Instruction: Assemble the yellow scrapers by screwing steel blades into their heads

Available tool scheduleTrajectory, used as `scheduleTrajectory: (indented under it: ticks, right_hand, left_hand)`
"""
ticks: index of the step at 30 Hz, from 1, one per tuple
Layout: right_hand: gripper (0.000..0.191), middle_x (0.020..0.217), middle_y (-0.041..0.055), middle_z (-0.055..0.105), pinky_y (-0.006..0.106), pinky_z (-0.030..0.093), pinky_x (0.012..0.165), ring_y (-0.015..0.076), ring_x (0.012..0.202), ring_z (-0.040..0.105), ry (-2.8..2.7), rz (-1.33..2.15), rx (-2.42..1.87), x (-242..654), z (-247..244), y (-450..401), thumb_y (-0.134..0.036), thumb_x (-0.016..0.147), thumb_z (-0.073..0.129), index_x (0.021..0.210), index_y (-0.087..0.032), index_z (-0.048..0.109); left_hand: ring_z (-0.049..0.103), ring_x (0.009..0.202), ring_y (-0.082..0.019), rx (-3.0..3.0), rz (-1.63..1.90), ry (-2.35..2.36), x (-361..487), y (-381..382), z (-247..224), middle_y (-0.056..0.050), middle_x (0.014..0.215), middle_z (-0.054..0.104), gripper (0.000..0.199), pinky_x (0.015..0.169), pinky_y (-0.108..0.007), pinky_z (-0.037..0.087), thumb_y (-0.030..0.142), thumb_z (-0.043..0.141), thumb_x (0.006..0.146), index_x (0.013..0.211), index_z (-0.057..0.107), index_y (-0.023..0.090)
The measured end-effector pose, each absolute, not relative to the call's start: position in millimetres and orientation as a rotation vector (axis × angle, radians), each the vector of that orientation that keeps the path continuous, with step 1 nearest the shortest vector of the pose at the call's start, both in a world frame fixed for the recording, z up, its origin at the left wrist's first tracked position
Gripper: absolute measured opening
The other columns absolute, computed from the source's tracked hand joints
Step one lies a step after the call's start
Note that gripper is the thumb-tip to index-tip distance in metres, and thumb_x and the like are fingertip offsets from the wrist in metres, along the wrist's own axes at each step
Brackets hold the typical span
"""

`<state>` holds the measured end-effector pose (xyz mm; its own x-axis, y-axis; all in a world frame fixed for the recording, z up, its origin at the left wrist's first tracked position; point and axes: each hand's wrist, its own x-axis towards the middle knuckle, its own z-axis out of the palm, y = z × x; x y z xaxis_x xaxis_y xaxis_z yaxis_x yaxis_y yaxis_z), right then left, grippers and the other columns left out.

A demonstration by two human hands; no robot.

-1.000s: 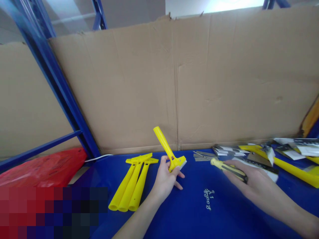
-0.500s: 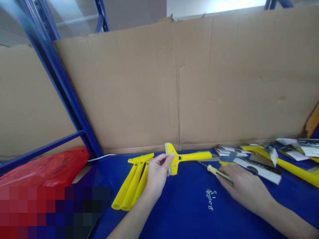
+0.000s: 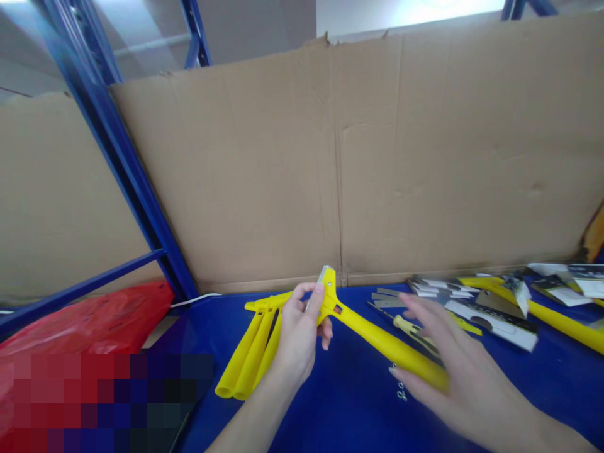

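A yellow scraper [image 3: 377,333] with a metal edge on its head is pinched at the head by my left hand [image 3: 299,327]. Its long handle slopes down to the right. My right hand [image 3: 453,371], slightly blurred, is spread around the handle's end with fingers apart; whether its palm touches the handle is hidden. Behind the right hand a screwdriver [image 3: 406,326] with a pale yellow handle lies on the blue surface. Several yellow scraper handles [image 3: 245,358] lie side by side just left of my left hand. Small metal nuts [image 3: 401,394] lie below the held handle.
On the blue table [image 3: 330,402], flat grey blades [image 3: 387,297] and white-and-black packets [image 3: 495,324] lie at the right, beside another long yellow handle [image 3: 566,321]. A red plastic bag [image 3: 94,314] is at the left. Cardboard [image 3: 255,176] stands behind, next to a blue post [image 3: 136,189].
The held scraper's handle has swung down to the right. My right hand has come off the screwdriver, opened and moved to the handle's end. The screwdriver now lies on the table.
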<state>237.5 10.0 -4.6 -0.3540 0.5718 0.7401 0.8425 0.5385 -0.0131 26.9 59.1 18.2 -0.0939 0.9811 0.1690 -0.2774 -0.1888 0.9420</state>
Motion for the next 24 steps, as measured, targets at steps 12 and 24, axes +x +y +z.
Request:
scheduleTrajectory:
  ticks: [12, 24]
  right_hand:
    - [0.041, 0.102, 0.0131, 0.071, 0.045, 0.057, 0.065, 0.0333, 0.083, 0.07, -1.996, -0.546, -1.52, 312, 1, 49, -0.035, 0.088, 0.036, 0.116, -0.017, 0.06]
    - [0.023, 0.048, 0.0091, 0.066, 0.036, 0.041, 0.038, 0.0295, 0.04, 0.063, -1.891, -0.654, -1.755, 392, -31, 73, -0.033, 0.073, 0.048, 0.075, -0.024, 0.069]
  left_hand:
    - [0.062, 0.056, -0.014, 1.157, 1.261, 1.078, 30, 57, 6, -0.002, 0.075, 0.062, 0.044, 0.037, -0.02, 0.046, 0.054, 0.057, 0.075, 0.1, 0.049, 0.019]
    - [0.055, 0.051, -0.015, 1.918, 1.045, 1.742, 9, 72, -5, -0.001, 0.056, 0.057, 0.016, 0.049, -0.022, 0.039, 0.03, 0.046, 0.085, 0.079, 0.056, 0.019]
